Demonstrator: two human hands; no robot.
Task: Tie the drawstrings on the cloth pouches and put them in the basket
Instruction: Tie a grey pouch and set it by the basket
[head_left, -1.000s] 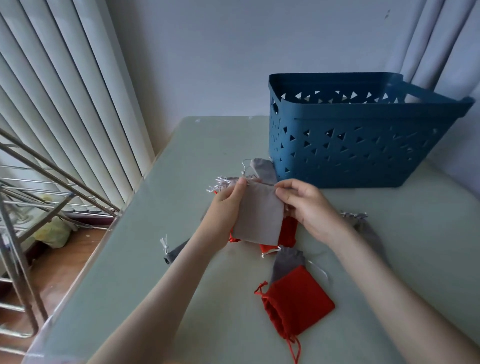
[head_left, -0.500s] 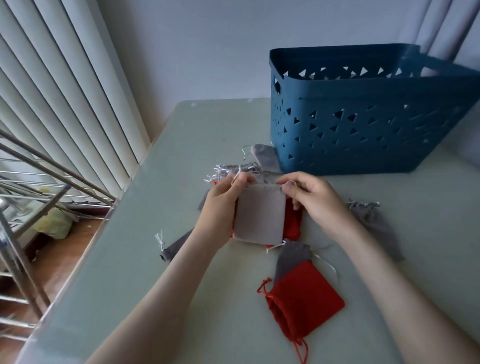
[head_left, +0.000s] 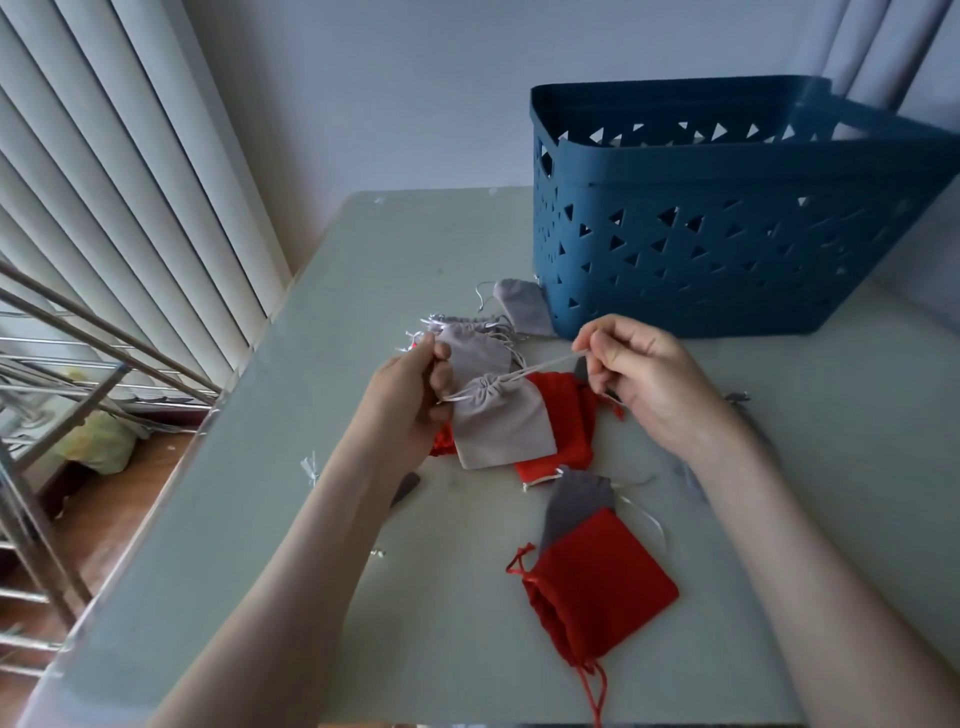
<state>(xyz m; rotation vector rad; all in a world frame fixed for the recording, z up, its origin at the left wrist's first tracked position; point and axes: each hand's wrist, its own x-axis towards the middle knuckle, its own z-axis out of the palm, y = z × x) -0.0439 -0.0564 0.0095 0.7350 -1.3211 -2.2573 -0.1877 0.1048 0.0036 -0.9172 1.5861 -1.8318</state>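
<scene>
A light grey cloth pouch (head_left: 498, 426) hangs between my hands above the table, its mouth gathered tight. My left hand (head_left: 415, 395) pinches the white drawstring on the pouch's left side. My right hand (head_left: 639, 374) pinches the other drawstring end (head_left: 550, 364) and holds it taut to the right. The blue perforated basket (head_left: 727, 249) stands behind my right hand at the back right. More pouches lie under and around: a red pouch (head_left: 566, 421) beneath the held one, a red pouch (head_left: 597, 587) with a dark grey pouch (head_left: 576, 499) nearer me, and grey pouches (head_left: 522, 306) by the basket.
The pale green table (head_left: 311, 467) ends at a left edge beside a metal rack (head_left: 62, 374) and vertical blinds (head_left: 104, 182). A wall and curtains stand behind the basket. A dark grey pouch (head_left: 748, 415) lies partly hidden by my right wrist.
The flat grey pouch held by its top corners is now cinched. My hands have moved apart, pulling the drawstrings out to each side.
</scene>
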